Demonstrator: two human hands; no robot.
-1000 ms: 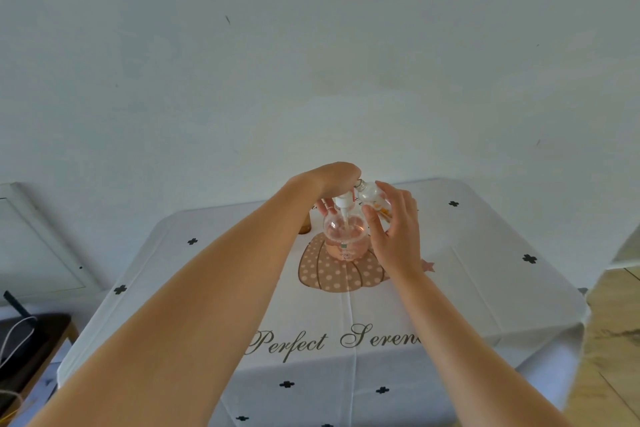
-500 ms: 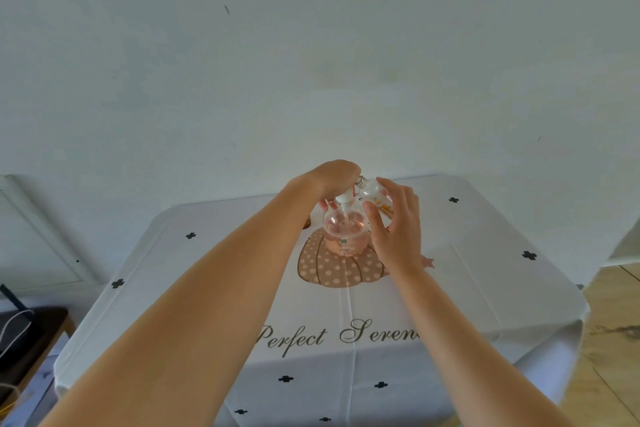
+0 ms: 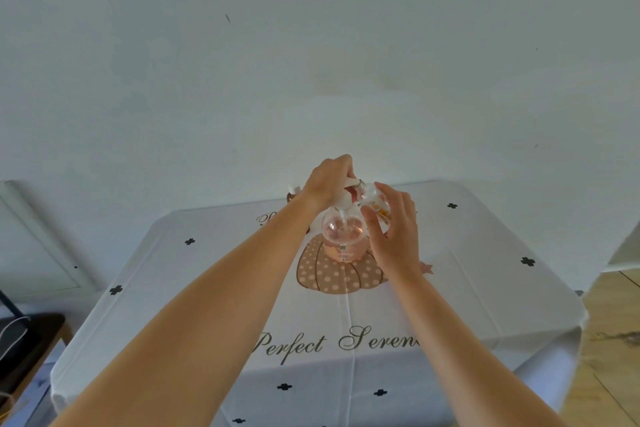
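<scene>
A round clear pump bottle (image 3: 344, 239) holding pink liquid stands on the pumpkin print in the middle of the table (image 3: 485, 288). My left hand (image 3: 327, 180) sits on top of its white pump head, fingers curled over it. My right hand (image 3: 393, 229) holds a small clear bottle (image 3: 375, 199) with orange bits inside, tilted so that its open mouth meets the pump's nozzle.
A white tablecloth printed with black crosses and gold script covers the table. A small brown bottle with a white cap (image 3: 293, 192) stands behind my left wrist. A dark stool with cables (image 3: 20, 350) is at the left, wooden floor (image 3: 613, 340) at the right, and a pale wall behind.
The view has shifted a little; the brown bottle behind my left wrist now shows. Both hands stay on the pump bottle and the small bottle.
</scene>
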